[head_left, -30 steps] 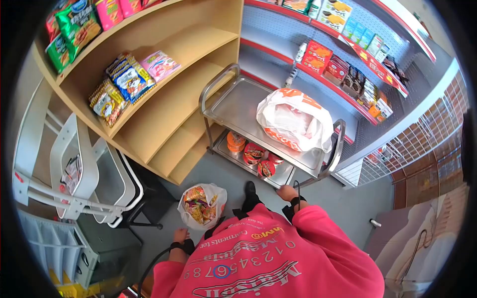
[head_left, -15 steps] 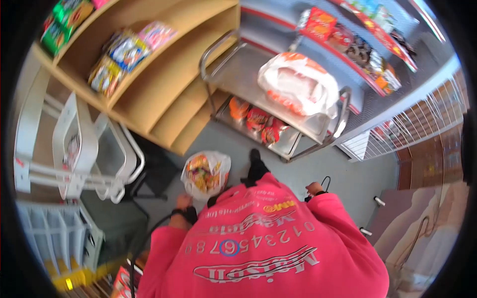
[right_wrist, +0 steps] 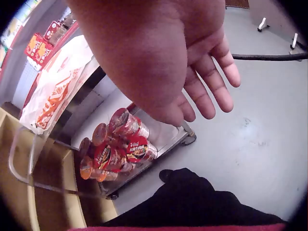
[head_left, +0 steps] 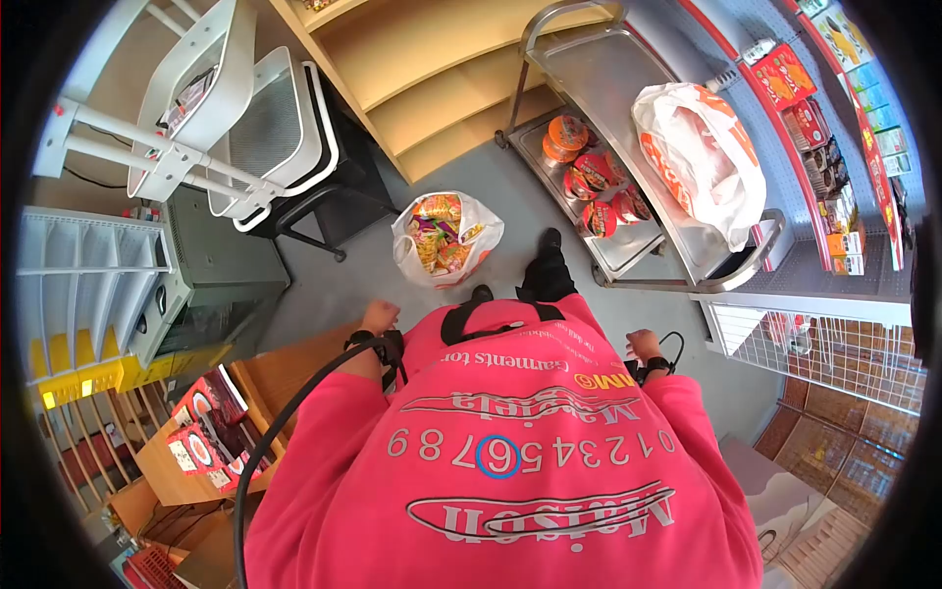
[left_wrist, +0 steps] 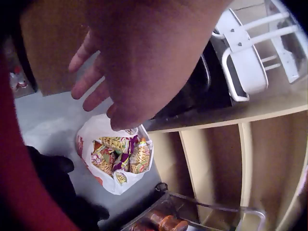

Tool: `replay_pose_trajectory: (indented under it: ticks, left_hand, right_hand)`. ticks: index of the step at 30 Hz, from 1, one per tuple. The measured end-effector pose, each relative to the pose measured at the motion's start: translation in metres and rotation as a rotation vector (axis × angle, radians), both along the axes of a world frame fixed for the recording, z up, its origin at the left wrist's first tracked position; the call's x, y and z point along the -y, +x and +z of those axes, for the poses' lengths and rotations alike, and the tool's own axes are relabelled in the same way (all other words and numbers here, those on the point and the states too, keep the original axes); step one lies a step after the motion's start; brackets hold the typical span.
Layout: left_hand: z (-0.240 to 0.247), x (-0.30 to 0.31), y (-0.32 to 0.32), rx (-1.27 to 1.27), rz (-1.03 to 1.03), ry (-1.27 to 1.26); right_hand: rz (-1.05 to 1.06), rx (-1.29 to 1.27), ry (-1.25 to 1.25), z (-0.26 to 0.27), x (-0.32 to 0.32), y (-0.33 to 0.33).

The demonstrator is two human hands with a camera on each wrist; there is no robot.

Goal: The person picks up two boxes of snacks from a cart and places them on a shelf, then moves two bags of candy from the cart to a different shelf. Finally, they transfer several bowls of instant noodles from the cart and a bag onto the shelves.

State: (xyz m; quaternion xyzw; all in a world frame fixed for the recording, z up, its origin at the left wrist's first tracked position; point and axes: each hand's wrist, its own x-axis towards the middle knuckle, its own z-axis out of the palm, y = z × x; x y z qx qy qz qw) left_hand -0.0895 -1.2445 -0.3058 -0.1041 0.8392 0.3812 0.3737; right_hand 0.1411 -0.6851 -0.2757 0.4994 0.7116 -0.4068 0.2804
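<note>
A white plastic bag (head_left: 482, 218), filled with bright snack packets (head_left: 439, 234), stands on the grey floor (head_left: 339, 285) ahead of us, its mouth gaping upward. The mouth looks nearly round, so we find no clear long axis to the bag. Our left hand (head_left: 381, 316) is the nearer one: from it, the bag lies forward and a little to the right, near but apart. In the left wrist view that hand's fingers are loosely extended with gaps between them, and it holds nothing. Our right hand (head_left: 644, 346) is farther off, with the bag forward and well to its left; its fingers are also relaxed and extended, and its palm is bare. Both wrists emerge from the sleeves of a pink sweatshirt (head_left: 510, 412). To the right of the bag, beyond a black shoe (head_left: 549, 239), stands a metal cart (head_left: 603, 69): red and orange cups (head_left: 589, 175) sit on its lower shelf, and a second white bag with orange print (head_left: 692, 162) rests on top. Beyond the floor bag rise wooden shelves (head_left: 422, 59)
</note>
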Motion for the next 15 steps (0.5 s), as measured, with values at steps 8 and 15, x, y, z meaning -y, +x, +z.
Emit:
replay_pose_trajectory:
  ticks: [8, 15]
  left_hand:
    - [-0.062, 0.042, 0.004, -0.201, -0.395, 0.067]
    - [-0.016, 0.000, -0.015, 0.065, 0.074, 0.074]
  right_hand:
    - [0.356, -0.045, 0.055, -0.007, -0.006, -0.026]
    - [0.285, -0.009, 0.021, -0.040, -0.008, 0.003]
